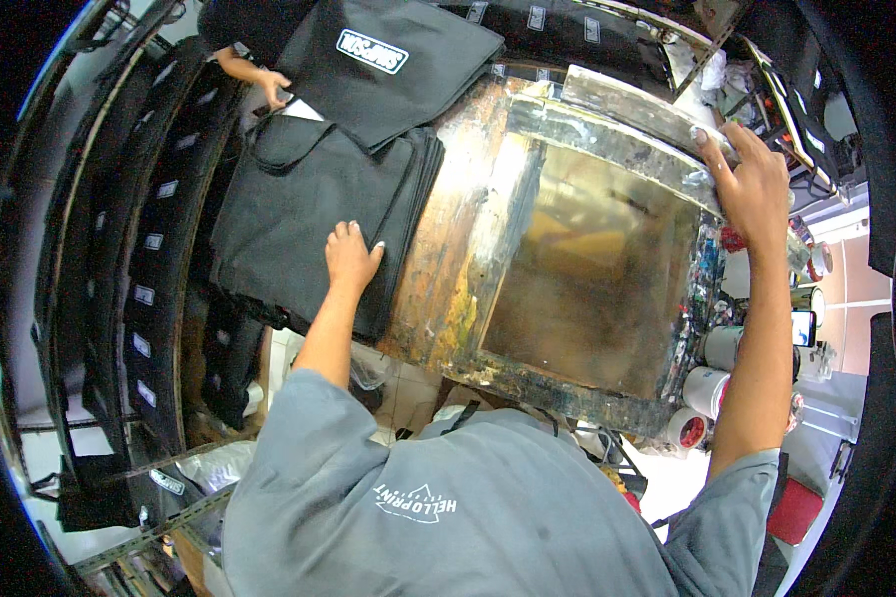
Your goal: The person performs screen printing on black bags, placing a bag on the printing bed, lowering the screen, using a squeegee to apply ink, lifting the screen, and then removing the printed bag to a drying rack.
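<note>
My left hand (pixel 352 261) lies with its fingers apart on a stack of black fabric bags (pixel 299 214) left of the worktable. Ahead and to the right, my right hand (pixel 754 184) is closed round the end of a long, worn wooden bar (pixel 639 111), possibly a squeegee. That bar lies along the far side of a paint-stained screen printing frame (pixel 508 234). A brownish, see-through mesh (pixel 597 289) fills the frame. Another black bag (pixel 388 70) with a white printed label lies over the far part of the stack.
A co-worker's hand (pixel 272 88) is at the printed bag's left side. Racks (pixel 154 289) of printed black bags line the left. Paint tubs (pixel 705 391) and a phone with a lit screen (pixel 803 327) stand close by the frame's right side.
</note>
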Demonstrator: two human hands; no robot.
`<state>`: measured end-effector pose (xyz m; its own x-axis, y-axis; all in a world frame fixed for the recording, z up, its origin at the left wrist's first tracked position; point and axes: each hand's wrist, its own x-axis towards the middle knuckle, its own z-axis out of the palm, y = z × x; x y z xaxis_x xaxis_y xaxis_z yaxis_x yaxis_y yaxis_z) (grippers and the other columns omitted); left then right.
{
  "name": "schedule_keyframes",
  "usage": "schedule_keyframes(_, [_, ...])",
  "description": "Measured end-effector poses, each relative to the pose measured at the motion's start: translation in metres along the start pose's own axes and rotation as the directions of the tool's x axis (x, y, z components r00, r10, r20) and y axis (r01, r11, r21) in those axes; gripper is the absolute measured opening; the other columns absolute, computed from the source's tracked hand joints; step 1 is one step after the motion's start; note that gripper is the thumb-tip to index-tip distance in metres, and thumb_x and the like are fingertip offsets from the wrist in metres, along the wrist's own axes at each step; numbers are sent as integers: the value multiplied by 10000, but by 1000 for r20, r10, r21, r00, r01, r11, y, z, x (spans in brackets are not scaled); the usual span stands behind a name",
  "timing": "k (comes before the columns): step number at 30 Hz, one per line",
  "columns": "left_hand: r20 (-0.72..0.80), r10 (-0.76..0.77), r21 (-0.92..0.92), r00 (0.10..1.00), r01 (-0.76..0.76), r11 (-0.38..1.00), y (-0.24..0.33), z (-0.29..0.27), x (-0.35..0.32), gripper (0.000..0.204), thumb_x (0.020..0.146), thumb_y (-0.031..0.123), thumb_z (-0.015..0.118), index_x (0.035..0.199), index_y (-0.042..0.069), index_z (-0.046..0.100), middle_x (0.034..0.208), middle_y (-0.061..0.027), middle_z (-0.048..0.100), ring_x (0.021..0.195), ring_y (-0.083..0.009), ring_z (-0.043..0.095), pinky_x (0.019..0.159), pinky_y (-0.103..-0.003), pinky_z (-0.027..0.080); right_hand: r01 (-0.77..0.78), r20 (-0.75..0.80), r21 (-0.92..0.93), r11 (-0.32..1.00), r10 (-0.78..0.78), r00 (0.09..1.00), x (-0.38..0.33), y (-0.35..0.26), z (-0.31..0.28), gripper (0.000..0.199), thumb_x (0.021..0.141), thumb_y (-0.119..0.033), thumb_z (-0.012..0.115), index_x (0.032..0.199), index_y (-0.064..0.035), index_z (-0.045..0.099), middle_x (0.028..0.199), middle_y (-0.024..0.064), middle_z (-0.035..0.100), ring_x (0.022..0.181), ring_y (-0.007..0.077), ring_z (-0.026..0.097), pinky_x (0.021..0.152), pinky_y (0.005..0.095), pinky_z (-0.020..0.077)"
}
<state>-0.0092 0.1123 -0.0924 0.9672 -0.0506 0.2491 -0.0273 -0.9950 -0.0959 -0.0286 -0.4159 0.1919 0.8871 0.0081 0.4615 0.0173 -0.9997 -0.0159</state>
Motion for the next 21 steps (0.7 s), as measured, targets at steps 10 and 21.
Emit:
schedule_keyframes(10, [299,227,-137,927,-193,971,-66,-1,40,208,979,140,526,1048,-28,628,1075,-256,709,992,-421,704,861,-515,572,-2,-27,43,999,3,1000,1,1,4,680,950,-650,553,1067,-3,726,1065,197,719,1025,377,670,897,477,455])
schedule_keyframes(21, [197,642,-762,741,-296,576,316,-45,-4,261,981,202,554,1047,-36,639,982,-293,696,979,-510,655,862,-579,525,29,-80,-16,999,-31,996,19,22,15,799,960,-722,463,1179,-1,731,1177,228,722,1116,397,669,997,496,466])
